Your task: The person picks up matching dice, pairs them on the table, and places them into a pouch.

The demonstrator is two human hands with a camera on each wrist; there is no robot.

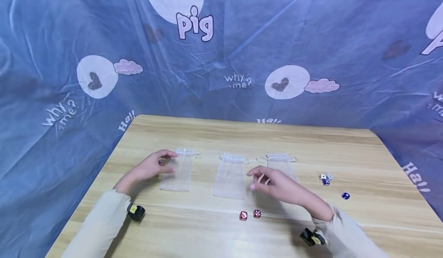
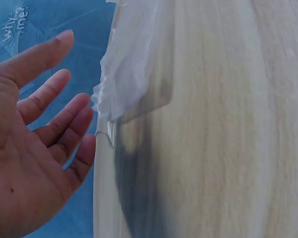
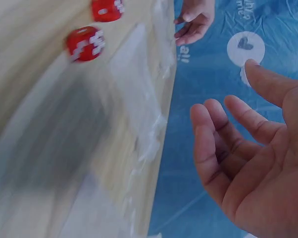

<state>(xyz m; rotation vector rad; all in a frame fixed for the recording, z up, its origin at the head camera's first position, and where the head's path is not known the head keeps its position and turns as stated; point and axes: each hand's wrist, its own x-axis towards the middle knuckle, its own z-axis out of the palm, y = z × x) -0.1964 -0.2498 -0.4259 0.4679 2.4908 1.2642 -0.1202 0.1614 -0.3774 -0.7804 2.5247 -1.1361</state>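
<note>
Three sheer white drawstring pouches lie in a row on the table: a left pouch [image 1: 180,175], a middle pouch [image 1: 229,177] and a right pouch [image 1: 282,165]. Over the left pouch's upper left side hovers my left hand [image 1: 154,165], fingers relaxed, holding nothing. My right hand [image 1: 277,183] is above the table between the middle and right pouches, partly covering the right one; its fingers are loosely bent around nothing. Nearer me sit two red dice [image 1: 243,215], side by side. In the right wrist view, the right palm [image 3: 268,173] shows bare.
To the right, a small cluster holds white dice [image 1: 323,177] and a blue die [image 1: 326,182], with another blue die [image 1: 345,196] slightly apart. The wooden table [image 1: 194,231] backs onto a blue printed curtain [image 1: 221,58]. A black wrist camera [image 1: 136,212] sits on the left wrist.
</note>
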